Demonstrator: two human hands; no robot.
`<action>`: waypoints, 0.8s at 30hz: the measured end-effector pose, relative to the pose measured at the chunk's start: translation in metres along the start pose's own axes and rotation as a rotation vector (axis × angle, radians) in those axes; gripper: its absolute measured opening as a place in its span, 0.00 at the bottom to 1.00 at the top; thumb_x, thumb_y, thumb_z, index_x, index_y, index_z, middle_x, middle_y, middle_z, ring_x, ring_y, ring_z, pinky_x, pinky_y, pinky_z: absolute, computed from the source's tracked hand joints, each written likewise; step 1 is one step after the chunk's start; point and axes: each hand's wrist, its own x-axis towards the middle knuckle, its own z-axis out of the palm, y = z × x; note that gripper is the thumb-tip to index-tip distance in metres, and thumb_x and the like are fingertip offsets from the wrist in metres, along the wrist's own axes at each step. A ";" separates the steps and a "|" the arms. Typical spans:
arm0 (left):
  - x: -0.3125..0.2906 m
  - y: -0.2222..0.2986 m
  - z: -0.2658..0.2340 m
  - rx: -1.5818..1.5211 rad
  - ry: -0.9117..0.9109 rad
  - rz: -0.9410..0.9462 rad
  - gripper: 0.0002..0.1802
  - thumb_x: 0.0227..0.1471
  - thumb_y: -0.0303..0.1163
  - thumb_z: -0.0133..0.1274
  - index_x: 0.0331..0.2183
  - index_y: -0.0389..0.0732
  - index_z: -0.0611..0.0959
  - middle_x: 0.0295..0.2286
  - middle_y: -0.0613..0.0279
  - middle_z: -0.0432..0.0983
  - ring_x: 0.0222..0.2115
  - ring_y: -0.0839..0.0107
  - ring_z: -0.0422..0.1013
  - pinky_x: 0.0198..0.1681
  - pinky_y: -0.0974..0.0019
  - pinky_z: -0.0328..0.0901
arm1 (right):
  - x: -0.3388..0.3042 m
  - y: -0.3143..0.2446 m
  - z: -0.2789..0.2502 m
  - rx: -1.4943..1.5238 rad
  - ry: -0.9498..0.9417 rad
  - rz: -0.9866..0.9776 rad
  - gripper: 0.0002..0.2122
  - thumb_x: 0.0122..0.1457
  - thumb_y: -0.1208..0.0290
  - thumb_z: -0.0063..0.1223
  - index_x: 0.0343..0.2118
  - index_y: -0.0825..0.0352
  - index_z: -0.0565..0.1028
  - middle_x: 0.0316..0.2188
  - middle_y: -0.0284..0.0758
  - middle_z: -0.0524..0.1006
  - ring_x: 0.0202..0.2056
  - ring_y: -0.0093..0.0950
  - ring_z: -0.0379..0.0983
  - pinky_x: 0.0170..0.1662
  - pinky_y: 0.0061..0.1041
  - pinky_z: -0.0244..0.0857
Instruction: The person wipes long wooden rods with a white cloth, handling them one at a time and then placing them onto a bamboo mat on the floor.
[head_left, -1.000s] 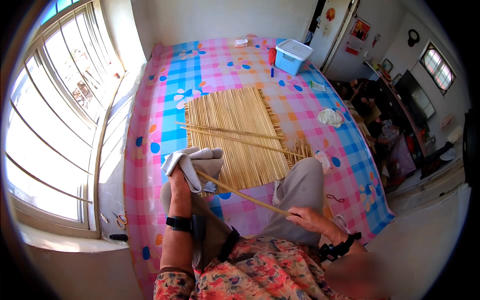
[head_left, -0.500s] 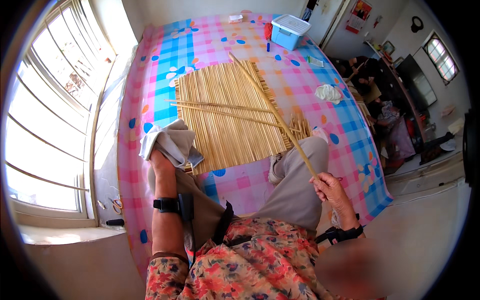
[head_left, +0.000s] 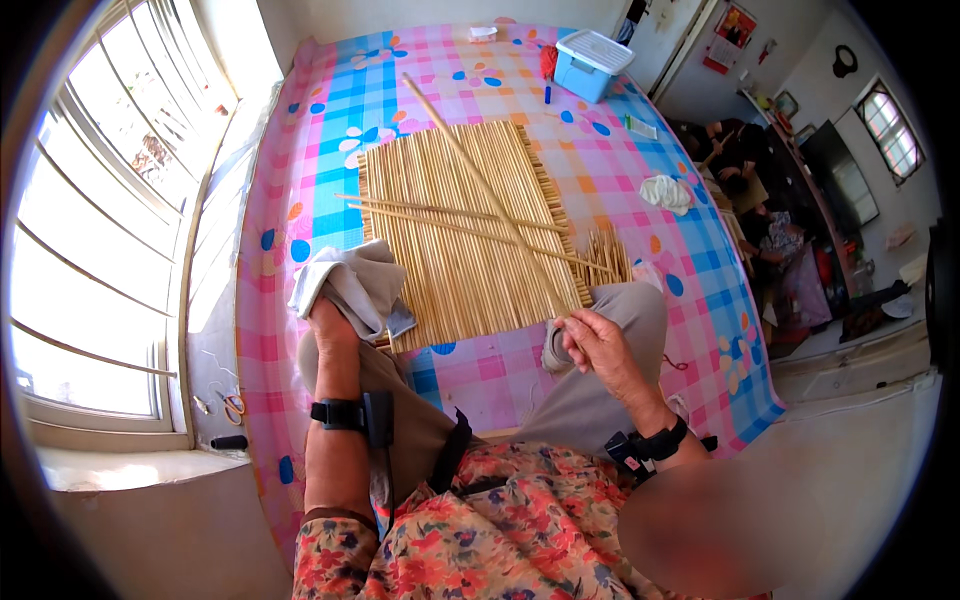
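Spread in front of my crossed legs is a mat of straw-coloured stalks [head_left: 450, 280] laid side by side. Two loose stalks [head_left: 440, 212] lie crosswise on it. My right hand [head_left: 597, 350] is closed round the near end of a long, thin stalk [head_left: 487, 193], which slants up and left above the mat. My left hand [head_left: 332, 325] grips a pale grey cloth [head_left: 350, 283] at the mat's near left corner; the cloth hides most of its fingers. A bundle of short stalks [head_left: 606, 254] sits at the mat's right edge, beside my right knee.
A checked, flowered sheet [head_left: 480, 385] covers the surface under me. Farther off stand a blue lidded box [head_left: 585, 75] and red yarn [head_left: 549, 62]. A crumpled white cloth [head_left: 667, 194] lies right; scissors [head_left: 234, 405] rest on the left sill. Another person [head_left: 735, 150] is at far right.
My right hand has moved left and forward with the long stalk, bringing it in over the mat. The left hand and cloth have barely shifted.
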 end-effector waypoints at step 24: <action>-0.010 -0.006 0.018 0.046 -0.224 -0.415 0.26 0.53 0.48 0.38 0.39 0.32 0.71 0.32 0.47 0.71 0.33 0.58 0.70 0.35 0.58 0.68 | 0.085 0.045 0.109 -0.703 -0.447 -0.547 0.12 0.57 0.64 0.40 0.34 0.69 0.68 0.25 0.43 0.70 0.28 0.37 0.70 0.34 0.30 0.64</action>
